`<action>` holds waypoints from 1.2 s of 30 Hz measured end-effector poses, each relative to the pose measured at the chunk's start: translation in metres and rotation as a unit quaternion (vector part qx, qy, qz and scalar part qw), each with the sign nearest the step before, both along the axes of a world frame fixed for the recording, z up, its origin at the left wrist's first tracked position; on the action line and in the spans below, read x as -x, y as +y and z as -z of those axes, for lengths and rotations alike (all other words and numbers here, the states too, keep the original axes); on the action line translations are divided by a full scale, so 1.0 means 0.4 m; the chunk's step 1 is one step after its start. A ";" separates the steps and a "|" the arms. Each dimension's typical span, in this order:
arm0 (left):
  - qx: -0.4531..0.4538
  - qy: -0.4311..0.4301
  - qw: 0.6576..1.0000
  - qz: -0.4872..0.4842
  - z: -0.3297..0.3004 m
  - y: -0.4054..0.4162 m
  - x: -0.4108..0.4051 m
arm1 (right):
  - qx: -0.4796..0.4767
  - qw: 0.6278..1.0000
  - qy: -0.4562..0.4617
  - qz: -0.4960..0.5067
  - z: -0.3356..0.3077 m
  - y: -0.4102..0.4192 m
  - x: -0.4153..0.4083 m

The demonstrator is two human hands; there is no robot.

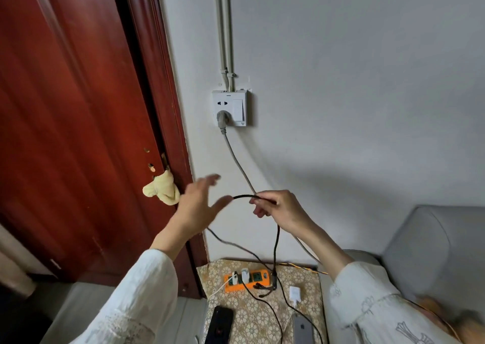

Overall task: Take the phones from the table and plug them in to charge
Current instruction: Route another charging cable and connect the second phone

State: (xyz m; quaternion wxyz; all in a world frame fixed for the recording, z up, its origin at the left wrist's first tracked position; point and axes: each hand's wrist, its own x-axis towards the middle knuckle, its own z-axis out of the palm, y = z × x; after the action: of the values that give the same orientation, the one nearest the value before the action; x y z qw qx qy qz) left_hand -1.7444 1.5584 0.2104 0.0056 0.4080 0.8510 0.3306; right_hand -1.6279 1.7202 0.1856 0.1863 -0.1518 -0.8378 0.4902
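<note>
Phones lie on the patterned table (301,272): a black phone (219,324) and a grey phone (303,330). The right hand (278,207) pinches a black cable (275,249); the left hand (199,204) is spread, holding nothing. Chargers fill the orange power strip (246,280).

Two phones flat on the patterned bench (252,314), well apart: black phone (219,324) at left, grey phone (303,330) back-up at right, black charging cable (275,241) rising between them.
</note>
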 end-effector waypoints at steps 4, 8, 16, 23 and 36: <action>-0.005 -0.105 0.988 0.111 0.021 0.008 -0.048 | -0.005 1.000 0.013 -0.007 -0.006 -0.001 0.003; -0.146 -0.129 0.978 0.068 0.016 -0.008 -0.040 | -0.023 0.999 -0.039 0.003 0.035 0.013 -0.016; -0.305 -0.255 0.915 -0.069 -0.038 -0.067 0.018 | 0.034 0.996 -0.063 0.057 0.118 0.043 -0.074; -0.003 -0.175 0.976 0.127 0.020 -0.015 -0.051 | -0.101 0.995 -0.022 -0.001 0.036 0.013 -0.018; -0.317 -0.317 0.891 -0.074 0.037 -0.059 0.014 | -0.077 0.994 -0.060 0.050 0.092 0.043 -0.053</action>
State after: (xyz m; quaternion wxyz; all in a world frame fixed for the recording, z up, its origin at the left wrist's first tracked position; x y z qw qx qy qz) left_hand -1.7502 1.5350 0.1955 0.1213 0.1970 0.6818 0.6940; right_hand -1.6065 1.7376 0.1487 0.1706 -0.2077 -0.8741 0.4047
